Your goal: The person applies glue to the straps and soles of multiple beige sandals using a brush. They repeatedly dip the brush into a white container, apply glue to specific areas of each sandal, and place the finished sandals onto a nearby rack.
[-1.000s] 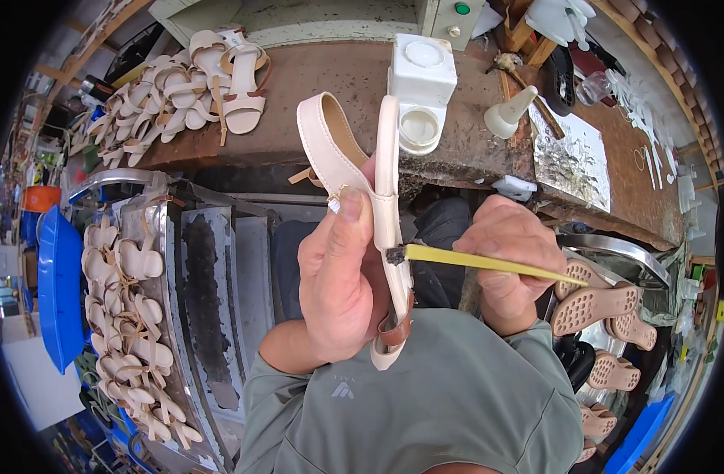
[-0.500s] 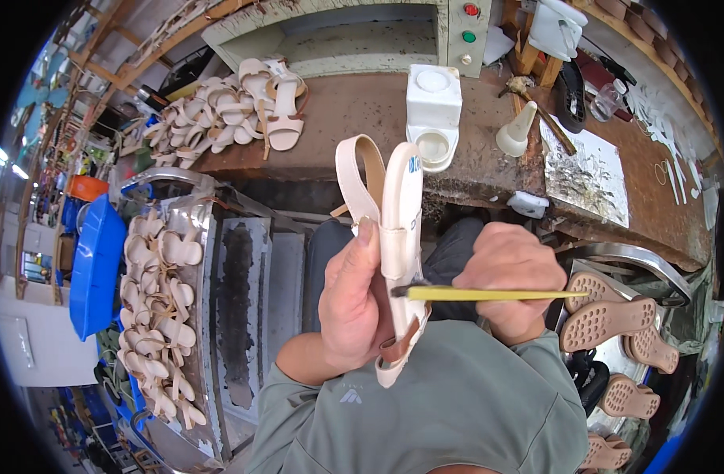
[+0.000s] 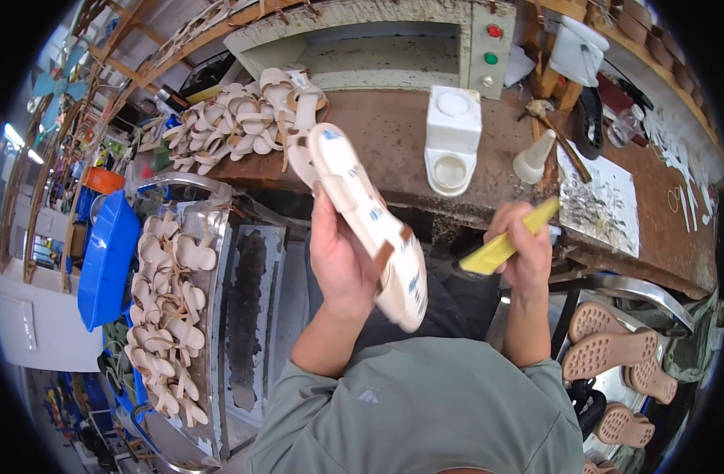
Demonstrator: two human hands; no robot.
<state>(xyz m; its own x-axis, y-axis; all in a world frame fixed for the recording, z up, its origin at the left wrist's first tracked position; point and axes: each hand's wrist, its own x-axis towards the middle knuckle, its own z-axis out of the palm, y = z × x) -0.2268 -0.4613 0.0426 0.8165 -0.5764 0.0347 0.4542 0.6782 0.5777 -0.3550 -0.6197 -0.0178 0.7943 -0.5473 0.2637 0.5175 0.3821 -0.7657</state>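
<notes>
close by me, the left hand has its fingers clamped on a cream sandal, held tilted before the counter, while the right hand has its fingers wrapped around a yellow-handled brush, well apart from the sandal.

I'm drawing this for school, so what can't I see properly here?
All in the head view:
Left hand: most fingers are hidden behind the pale beige, strappy sandal.
Brush with a flat yellow handle, in the right hand: its dark end is too blurred.
Lowest tan, dimpled shoe sole: cut off by the bottom edge.
Heap of beige strapped sandals on the brown worktop: they cover each other.
</notes>
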